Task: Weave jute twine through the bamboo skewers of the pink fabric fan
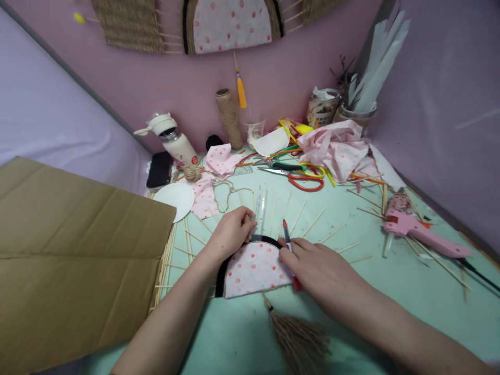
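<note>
A half-round piece (255, 271) covered in pink dotted cloth with a black rim lies in front of me, thin wooden sticks (299, 217) fanning out from its curved edge. My left hand (230, 232) pinches the side of a clear ruler (261, 211), which stands along the sticks with its near end at the black rim. In my right hand (318, 263) is a red pen (288, 237), its red end pointing away from me; those fingers also rest at the rim's right side. A brown twine tassel (299, 336) hangs from the straight edge.
Cardboard (78, 255) rises at the left. A pink glue gun (417, 229) lies right, among loose sticks. Behind are scissors (307, 181), a bottle (177, 143), a twine spool (229, 117), a white disc (175, 200) and crumpled pink cloth (332, 146).
</note>
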A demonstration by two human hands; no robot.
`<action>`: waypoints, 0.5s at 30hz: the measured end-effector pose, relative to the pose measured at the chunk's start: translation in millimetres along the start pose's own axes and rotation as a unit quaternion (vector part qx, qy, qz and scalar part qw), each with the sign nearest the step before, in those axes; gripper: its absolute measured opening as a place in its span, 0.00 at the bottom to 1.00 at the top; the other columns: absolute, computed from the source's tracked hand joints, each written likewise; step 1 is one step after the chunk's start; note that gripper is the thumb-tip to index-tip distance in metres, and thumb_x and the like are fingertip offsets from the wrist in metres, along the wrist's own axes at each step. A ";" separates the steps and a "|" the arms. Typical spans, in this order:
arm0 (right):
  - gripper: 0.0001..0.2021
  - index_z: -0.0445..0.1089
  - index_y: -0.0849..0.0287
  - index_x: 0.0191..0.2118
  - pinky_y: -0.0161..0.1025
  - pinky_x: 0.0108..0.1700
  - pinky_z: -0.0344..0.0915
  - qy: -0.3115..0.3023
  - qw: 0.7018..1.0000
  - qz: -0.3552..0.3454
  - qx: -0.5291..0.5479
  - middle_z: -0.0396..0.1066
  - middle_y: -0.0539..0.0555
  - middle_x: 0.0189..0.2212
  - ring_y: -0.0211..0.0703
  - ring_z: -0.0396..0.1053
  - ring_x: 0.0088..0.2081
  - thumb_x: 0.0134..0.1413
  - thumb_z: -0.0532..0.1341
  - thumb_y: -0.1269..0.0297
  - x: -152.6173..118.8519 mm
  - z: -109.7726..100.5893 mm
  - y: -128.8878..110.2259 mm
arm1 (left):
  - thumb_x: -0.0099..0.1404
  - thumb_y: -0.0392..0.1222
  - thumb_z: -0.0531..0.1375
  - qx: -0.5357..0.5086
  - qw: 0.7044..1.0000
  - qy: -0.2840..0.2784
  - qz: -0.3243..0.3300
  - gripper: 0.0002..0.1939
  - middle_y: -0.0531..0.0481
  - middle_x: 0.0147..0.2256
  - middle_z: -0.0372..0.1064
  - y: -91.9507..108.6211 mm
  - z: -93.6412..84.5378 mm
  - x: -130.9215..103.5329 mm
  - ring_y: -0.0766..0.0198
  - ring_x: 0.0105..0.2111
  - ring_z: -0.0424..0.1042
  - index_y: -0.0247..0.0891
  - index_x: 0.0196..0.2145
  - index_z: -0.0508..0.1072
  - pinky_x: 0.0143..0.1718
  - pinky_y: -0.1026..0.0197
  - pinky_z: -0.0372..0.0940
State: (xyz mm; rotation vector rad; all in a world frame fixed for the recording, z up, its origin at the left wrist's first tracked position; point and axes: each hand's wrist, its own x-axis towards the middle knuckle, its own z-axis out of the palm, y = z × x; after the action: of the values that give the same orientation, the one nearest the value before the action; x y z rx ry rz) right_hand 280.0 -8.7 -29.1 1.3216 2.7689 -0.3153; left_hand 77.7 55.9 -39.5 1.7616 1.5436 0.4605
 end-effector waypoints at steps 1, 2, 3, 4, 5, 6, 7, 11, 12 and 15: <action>0.11 0.66 0.59 0.43 0.39 0.36 0.62 -0.003 1.000 0.000 0.000 0.71 0.57 0.39 0.48 0.67 0.43 0.55 0.54 0.75 0.0 -0.6 -0.3 | 0.60 0.42 0.53 0.008 1.000 0.002 0.004 0.05 0.58 0.17 0.65 0.4 -0.3 0.0 0.65 0.20 0.67 0.40 0.34 0.66 0.28 0.62 0.58; 0.11 0.66 0.59 0.43 0.39 0.36 0.62 -0.004 1.000 0.001 0.000 0.71 0.57 0.39 0.48 0.67 0.44 0.56 0.54 0.75 0.0 -1.1 -0.5 | 0.60 0.42 0.54 0.013 1.000 0.004 0.008 0.05 0.57 0.17 0.65 0.6 -0.5 0.1 0.65 0.21 0.67 0.40 0.34 0.67 0.28 0.62 0.58; 0.11 0.66 0.59 0.43 0.39 0.36 0.62 -0.004 1.000 0.003 0.001 0.71 0.57 0.39 0.48 0.67 0.44 0.56 0.54 0.75 0.2 -1.5 -0.6 | 0.60 0.42 0.54 0.017 1.000 0.006 0.010 0.05 0.57 0.17 0.65 0.4 -0.5 0.4 0.64 0.22 0.67 0.40 0.34 0.67 0.29 0.62 0.58; 0.11 0.66 0.59 0.43 0.39 0.36 0.62 -0.005 1.000 0.003 0.001 0.71 0.57 0.39 0.48 0.67 0.44 0.56 0.54 0.75 0.3 -1.7 -0.6 | 0.60 0.42 0.54 0.019 1.000 0.011 0.010 0.05 0.56 0.17 0.65 -0.1 -0.3 0.6 0.64 0.22 0.67 0.40 0.34 0.67 0.29 0.62 0.58; 0.11 0.66 0.59 0.43 0.39 0.36 0.62 -0.006 1.000 0.004 0.001 0.71 0.57 0.39 0.48 0.67 0.44 0.56 0.54 0.75 0.4 -1.7 -0.6 | 0.60 0.41 0.54 0.018 1.000 0.014 0.010 0.05 0.56 0.17 0.65 -0.8 0.0 1.0 0.64 0.22 0.67 0.40 0.34 0.67 0.29 0.62 0.58; 0.11 0.66 0.59 0.44 0.39 0.36 0.62 -0.009 1.000 0.004 0.001 0.71 0.57 0.39 0.48 0.67 0.44 0.56 0.54 0.75 0.5 -1.6 -0.4 | 0.60 0.41 0.54 0.014 1.000 0.014 0.009 0.05 0.56 0.17 0.65 -1.8 0.4 1.3 0.64 0.22 0.67 0.40 0.34 0.67 0.28 0.62 0.58; 0.11 0.66 0.59 0.44 0.39 0.36 0.62 -0.012 1.000 0.003 0.002 0.71 0.57 0.40 0.48 0.67 0.44 0.56 0.55 0.75 0.5 -1.5 -0.2 | 0.60 0.41 0.54 0.005 1.000 0.009 0.007 0.05 0.57 0.17 0.65 -2.9 0.9 1.6 0.65 0.21 0.67 0.40 0.34 0.67 0.28 0.62 0.58; 0.11 0.66 0.60 0.44 0.39 0.36 0.63 -0.012 1.000 0.000 0.006 0.71 0.58 0.40 0.48 0.67 0.44 0.55 0.55 0.75 -0.4 -2.3 0.4 | 0.60 0.41 0.53 -0.054 0.998 -0.013 -0.003 0.06 0.59 0.17 0.64 -6.0 2.2 2.3 0.67 0.19 0.66 0.40 0.36 0.65 0.26 0.64 0.58; 0.11 0.66 0.60 0.44 0.39 0.36 0.62 -0.013 1.000 0.000 0.007 0.71 0.58 0.40 0.48 0.67 0.44 0.55 0.55 0.75 -0.6 -2.9 0.3 | 0.60 0.41 0.53 -0.064 0.998 -0.013 -0.005 0.06 0.59 0.17 0.63 -6.1 2.3 2.4 0.67 0.18 0.66 0.40 0.36 0.65 0.25 0.64 0.59; 0.11 0.66 0.59 0.44 0.39 0.37 0.63 -0.025 1.000 0.007 0.013 0.71 0.58 0.41 0.48 0.67 0.45 0.56 0.54 0.75 -0.5 -5.7 -0.6 | 0.60 0.41 0.54 -0.061 0.998 -0.007 -0.004 0.06 0.59 0.17 0.63 -5.1 2.3 2.3 0.68 0.18 0.66 0.40 0.35 0.65 0.26 0.64 0.59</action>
State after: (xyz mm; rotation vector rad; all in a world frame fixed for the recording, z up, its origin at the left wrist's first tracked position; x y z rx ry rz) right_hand 280.1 -8.3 -23.3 1.3202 2.7223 -0.3785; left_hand 76.2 57.5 -45.1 1.6608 1.4806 0.5268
